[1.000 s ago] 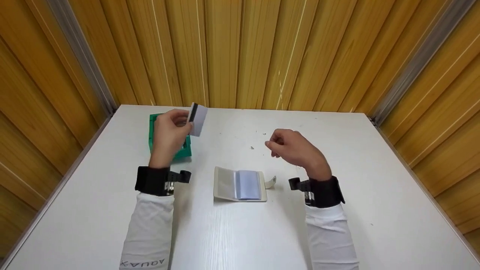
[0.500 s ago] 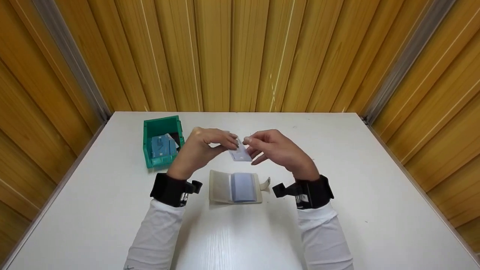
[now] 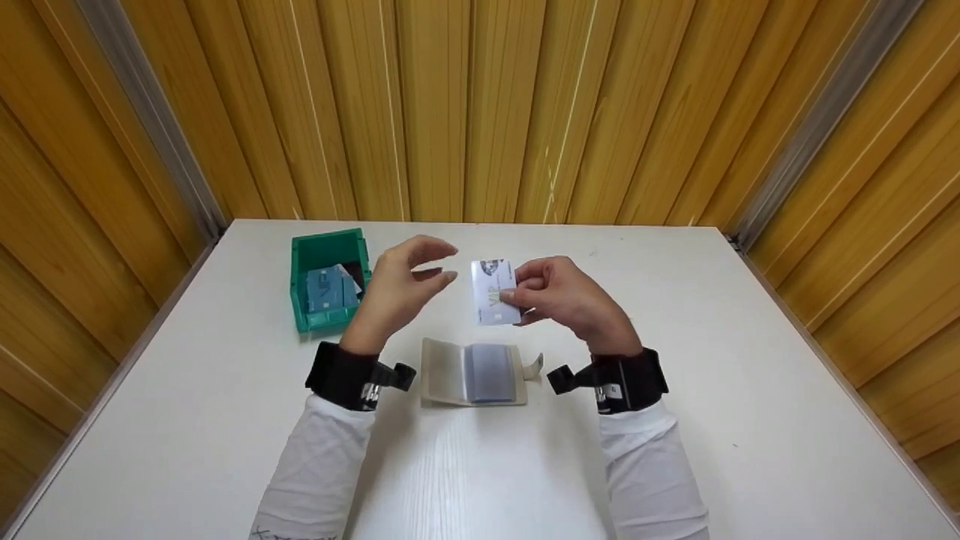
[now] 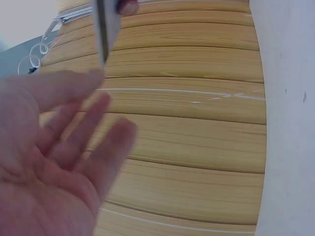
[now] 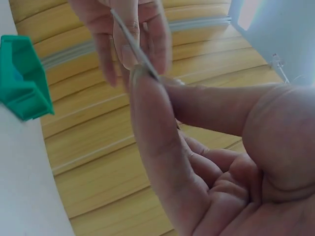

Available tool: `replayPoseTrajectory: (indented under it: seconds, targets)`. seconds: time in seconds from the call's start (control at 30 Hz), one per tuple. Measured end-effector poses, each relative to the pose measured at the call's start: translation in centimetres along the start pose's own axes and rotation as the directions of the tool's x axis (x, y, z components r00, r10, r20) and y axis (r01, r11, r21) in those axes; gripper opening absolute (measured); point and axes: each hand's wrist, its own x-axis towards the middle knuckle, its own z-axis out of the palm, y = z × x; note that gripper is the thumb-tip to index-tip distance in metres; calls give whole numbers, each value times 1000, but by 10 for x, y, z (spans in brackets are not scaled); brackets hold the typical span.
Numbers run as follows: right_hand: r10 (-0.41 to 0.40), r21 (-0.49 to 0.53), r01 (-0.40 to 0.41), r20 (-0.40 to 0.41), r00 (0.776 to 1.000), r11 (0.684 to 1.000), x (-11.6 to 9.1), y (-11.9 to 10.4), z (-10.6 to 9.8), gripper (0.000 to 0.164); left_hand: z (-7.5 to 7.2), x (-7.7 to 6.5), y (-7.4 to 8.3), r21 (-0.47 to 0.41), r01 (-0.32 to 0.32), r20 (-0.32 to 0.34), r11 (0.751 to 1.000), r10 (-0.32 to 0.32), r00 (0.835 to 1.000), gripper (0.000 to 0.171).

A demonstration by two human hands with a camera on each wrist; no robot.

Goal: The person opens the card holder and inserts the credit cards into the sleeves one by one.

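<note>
In the head view a white card [image 3: 486,309] with gold VIP lettering stands upright above the table, its printed side toward me. My right hand [image 3: 561,300] pinches its right edge between thumb and fingers. The right wrist view shows the card [image 5: 129,37] nearly edge-on in that pinch. Left of the card, my left hand [image 3: 405,289] is held with thumb and fingers parted and nothing between them. An open cream card holder [image 3: 442,375] with clear plastic sleeves [image 3: 491,375] lies on the table below both hands, its strap [image 3: 533,367] pointing right.
A green bin [image 3: 298,296] stands at the back left, with several blue cards [image 3: 326,291] and a dark item inside. The white table [image 3: 480,480] ends at a yellow wood-look panel wall [image 3: 480,112].
My left hand has brought the card rightward from above the bin and let go of it. My right hand has moved slightly left and taken the card, whose printed face now shows.
</note>
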Motion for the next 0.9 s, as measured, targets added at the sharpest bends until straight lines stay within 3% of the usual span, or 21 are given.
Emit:
replayPoseTrajectory:
  seconds: [0.07,0.13,0.23,0.3,0.33,0.37,0.47,0.57,0.63,0.7,0.8,0.9]
  targets:
    - [21,-14,-21,4,1000,1000,5,5,0,25,-2,0,-10,45,174,5,984,-175,985,39]
    - [48,-26,-47,18,999,999,9,11,1,24,-3,-1,-23,138,315,40,939,-323,946,47]
    - [106,-67,-103,41,993,992,17,20,2,33,-4,-1,-45,254,446,151,858,-491,858,56]
    - [152,-92,-147,49,987,985,23,26,4,39,-4,-1,-61,279,491,242,825,-555,796,58]
    - [171,-110,-164,54,984,980,25,30,5,40,-4,-1,-68,269,509,292,818,-573,766,57]
    - [187,-127,-178,64,980,976,28,34,6,40,-3,-1,-76,255,516,332,818,-575,748,56]
    - [229,-167,-210,107,968,963,35,44,11,30,0,-2,-96,181,542,433,821,-561,705,48]
    - [254,-186,-227,138,957,956,40,52,15,19,4,-2,-111,85,594,513,800,-546,662,43]
    - [262,-183,-235,144,954,955,42,55,17,13,6,-2,-117,23,638,557,770,-540,631,42]
    - [261,-173,-235,142,955,956,44,57,18,10,8,-1,-121,-28,667,583,744,-530,616,42]
    - [266,-170,-243,128,955,955,47,60,19,9,10,0,-125,-80,680,608,729,-505,613,40]
    - [282,-185,-259,111,953,948,50,64,21,12,9,1,-127,-94,676,615,731,-491,617,35]
